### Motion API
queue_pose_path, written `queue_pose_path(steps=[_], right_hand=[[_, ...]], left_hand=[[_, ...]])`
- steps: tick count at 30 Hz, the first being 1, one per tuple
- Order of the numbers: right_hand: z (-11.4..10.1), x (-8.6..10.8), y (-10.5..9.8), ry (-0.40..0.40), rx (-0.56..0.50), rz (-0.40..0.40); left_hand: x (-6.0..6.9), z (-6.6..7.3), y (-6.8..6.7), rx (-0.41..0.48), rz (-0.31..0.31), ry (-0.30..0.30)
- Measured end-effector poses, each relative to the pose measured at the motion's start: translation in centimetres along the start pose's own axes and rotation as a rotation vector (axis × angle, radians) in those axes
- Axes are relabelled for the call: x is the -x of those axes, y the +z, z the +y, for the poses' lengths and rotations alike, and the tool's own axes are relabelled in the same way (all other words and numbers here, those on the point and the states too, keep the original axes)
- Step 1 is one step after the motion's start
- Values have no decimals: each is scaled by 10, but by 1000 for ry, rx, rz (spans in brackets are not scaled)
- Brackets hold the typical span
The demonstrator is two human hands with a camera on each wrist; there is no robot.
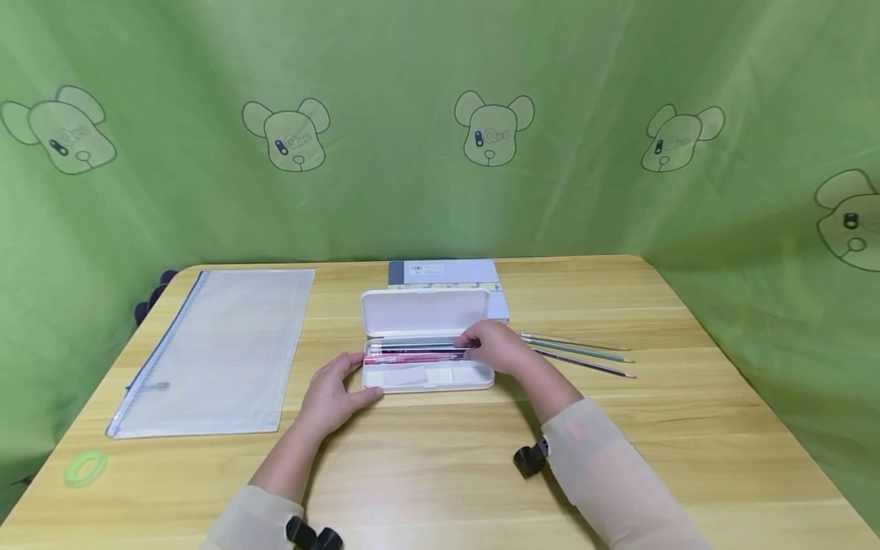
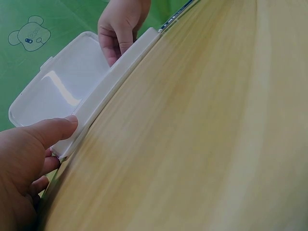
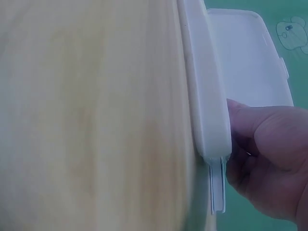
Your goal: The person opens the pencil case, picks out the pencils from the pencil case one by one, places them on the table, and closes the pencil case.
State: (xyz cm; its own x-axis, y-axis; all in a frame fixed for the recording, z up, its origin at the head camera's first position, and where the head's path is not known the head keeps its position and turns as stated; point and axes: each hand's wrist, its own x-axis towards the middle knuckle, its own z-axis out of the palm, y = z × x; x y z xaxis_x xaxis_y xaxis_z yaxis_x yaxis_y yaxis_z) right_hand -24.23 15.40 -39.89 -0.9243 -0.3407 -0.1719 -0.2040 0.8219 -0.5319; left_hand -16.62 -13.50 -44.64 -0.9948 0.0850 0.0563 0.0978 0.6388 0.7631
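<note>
Pencils or pens (image 1: 412, 357), some pink and some dark, are lying side by side inside a white pencil case (image 1: 474, 374), which is resting open at the middle of the wooden desk (image 1: 440, 466), its lid (image 1: 426, 313) standing up on the far side. The left hand (image 1: 331, 396) is gripping the left end of the case, its thumb pressing the near corner while its fingers are wrapping the end wall. The right hand (image 1: 496, 347) is reaching over the right end, thumb and fingers drawn together and dipping inside; whether they are pinching a pencil cannot be told, as the fingertips are hidden. A flat white piece (image 1: 406, 376) is lying in the near compartment. Three loose pencils (image 1: 580, 351) are fanning out just right of the case, points to the right. Just beyond the lid, a pale notebook (image 1: 447, 275) is lying flat. A mesh zip pouch (image 1: 213, 355) is covering much of the left side, and a green ring (image 1: 101, 464) is lying near the left edge.
</note>
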Motion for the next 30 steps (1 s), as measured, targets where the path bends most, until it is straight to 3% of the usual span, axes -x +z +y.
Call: queue_pose_path(steps=[14,20,30], right_hand=[[31,16,-16,-79,-226,65],[47,36,-32,-76,-205,96],[85,71,-54,1,-167,132]], left_hand=[[-1,0,0,-3,-17,-22],[-2,-2,0,-5,-16,-22],[0,0,0,-4,-20,-21]])
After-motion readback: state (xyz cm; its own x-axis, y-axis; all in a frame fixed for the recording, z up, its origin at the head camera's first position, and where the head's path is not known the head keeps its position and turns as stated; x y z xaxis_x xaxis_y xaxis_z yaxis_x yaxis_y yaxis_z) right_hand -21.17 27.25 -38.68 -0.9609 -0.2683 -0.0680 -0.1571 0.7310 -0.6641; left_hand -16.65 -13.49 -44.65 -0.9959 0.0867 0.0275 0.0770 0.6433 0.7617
